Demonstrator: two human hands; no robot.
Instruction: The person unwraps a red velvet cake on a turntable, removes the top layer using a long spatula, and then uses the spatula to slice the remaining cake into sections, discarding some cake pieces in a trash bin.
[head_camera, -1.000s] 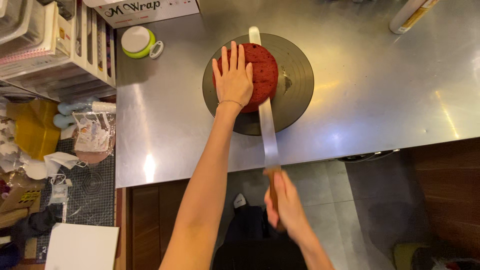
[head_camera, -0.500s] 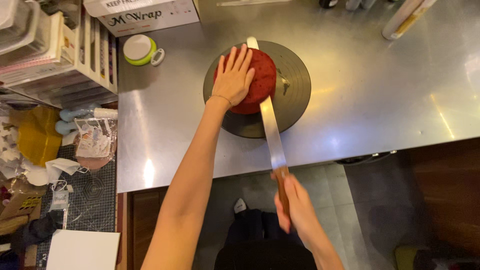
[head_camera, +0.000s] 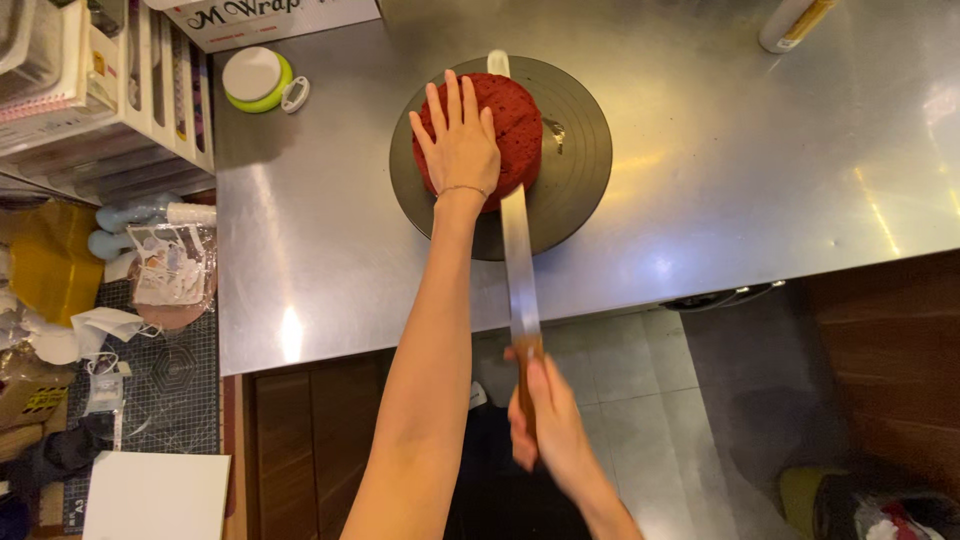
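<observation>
A round red cake (head_camera: 515, 125) sits on a dark turntable (head_camera: 575, 160) on the steel counter. My left hand (head_camera: 458, 140) lies flat on top of the cake, fingers spread. My right hand (head_camera: 545, 425) grips the wooden handle of a long knife (head_camera: 518, 265). The blade runs through the cake sideways, and its rounded tip pokes out at the far side of the cake.
The steel counter (head_camera: 750, 170) ends at its front edge near my body. A small green and white kitchen scale (head_camera: 255, 78) and a cardboard box (head_camera: 270, 18) stand at the back left. A bottle (head_camera: 790, 22) lies at the back right. Wire shelving (head_camera: 110, 90) and clutter fill the left side.
The knife has slid back and forth through the cake while my left hand stayed pressed on top. My right hand has shifted slightly along the blade's line.
</observation>
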